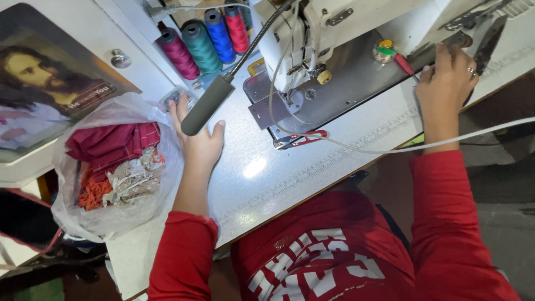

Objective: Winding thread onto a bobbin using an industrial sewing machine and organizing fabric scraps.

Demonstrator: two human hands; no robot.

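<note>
Sewing machine (334,50), white, stands on a pale table (267,173), far side, metal bed plate facing the person. Plastic bag (111,167) of red, orange and beige cloth scraps sits at table's left edge. Four thread cones (203,42) stand behind. Left hand (198,136) lies flat, fingers spread, gripping nothing, just beside the bag. Right hand (446,83) rests curled on the bed plate's right end, beside a red-handled tool (404,64); what it grips, cannot tell. Red-handled snips (298,139) lie near the plate's front.

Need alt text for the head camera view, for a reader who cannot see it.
A person in red sleeves sits at a white sewing machine, left hand flat on the table beside a plastic bag of fabric scraps, right hand at the machine bed's far edge. Thread spools stand behind.
</note>
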